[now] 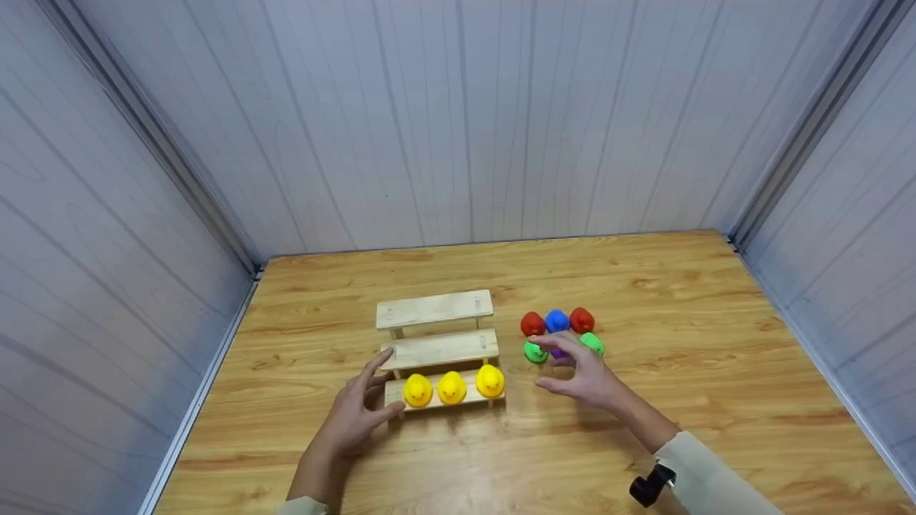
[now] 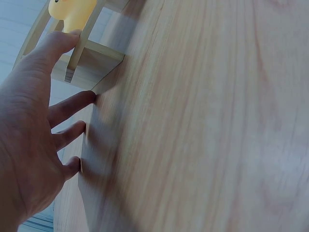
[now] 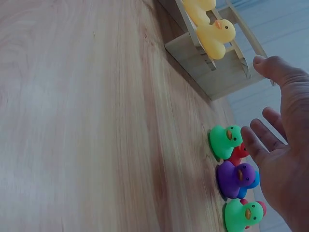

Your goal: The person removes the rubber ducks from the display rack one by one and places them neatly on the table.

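A three-step wooden stand (image 1: 436, 349) has three yellow rubber ducks on its lowest step, the middle one (image 1: 451, 388) among them. At the stand's left end is my left hand (image 1: 351, 415), fingers spread. Its thumb (image 2: 58, 43) touches the front edge of the lowest step in the left wrist view, while lower fingers reach down to the table. My right hand (image 1: 583, 375) hovers over the group of coloured ducks, holding nothing. Under it sit a purple duck (image 3: 231, 179) and two green ducks, one nearer the stand (image 3: 222, 141), partly hidden in the head view.
Behind the green and purple ducks stand a blue duck (image 1: 557, 320) and two red ducks, one on the left (image 1: 532, 323) and one on the right (image 1: 582, 320). The wooden table (image 1: 680, 300) is bounded by pale panel walls (image 1: 494, 129) at the back and sides.
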`<state>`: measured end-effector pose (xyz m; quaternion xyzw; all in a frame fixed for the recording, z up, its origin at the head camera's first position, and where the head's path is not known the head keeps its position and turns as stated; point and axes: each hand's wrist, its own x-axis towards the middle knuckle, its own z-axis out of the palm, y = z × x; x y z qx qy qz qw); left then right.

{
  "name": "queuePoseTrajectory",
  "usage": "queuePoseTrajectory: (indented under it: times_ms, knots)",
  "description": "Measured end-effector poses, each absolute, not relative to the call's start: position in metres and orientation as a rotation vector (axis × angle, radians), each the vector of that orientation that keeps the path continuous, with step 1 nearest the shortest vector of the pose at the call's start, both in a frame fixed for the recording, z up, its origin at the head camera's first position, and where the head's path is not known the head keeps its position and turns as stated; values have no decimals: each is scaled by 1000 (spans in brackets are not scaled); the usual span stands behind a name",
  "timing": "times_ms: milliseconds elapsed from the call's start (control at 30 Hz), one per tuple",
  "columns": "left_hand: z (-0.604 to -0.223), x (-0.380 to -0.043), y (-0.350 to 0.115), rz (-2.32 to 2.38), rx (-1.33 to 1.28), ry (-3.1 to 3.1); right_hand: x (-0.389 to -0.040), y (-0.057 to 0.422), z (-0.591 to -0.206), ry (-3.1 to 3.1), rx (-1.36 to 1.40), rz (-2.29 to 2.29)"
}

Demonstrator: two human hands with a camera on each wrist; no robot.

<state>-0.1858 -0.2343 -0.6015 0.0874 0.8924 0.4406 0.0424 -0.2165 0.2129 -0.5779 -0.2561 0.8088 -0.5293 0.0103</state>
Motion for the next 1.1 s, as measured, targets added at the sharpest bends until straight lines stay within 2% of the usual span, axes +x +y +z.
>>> queuePoseTrajectory:
  times_ms: [333,1100]
  knots:
    - [-600,-186,-233,1343,240,2719,-217,192,-581,2412,-870,-1669]
    - [-601,-187,-234,1352,265,2735,-215,154,-587,2346,-847,-1643]
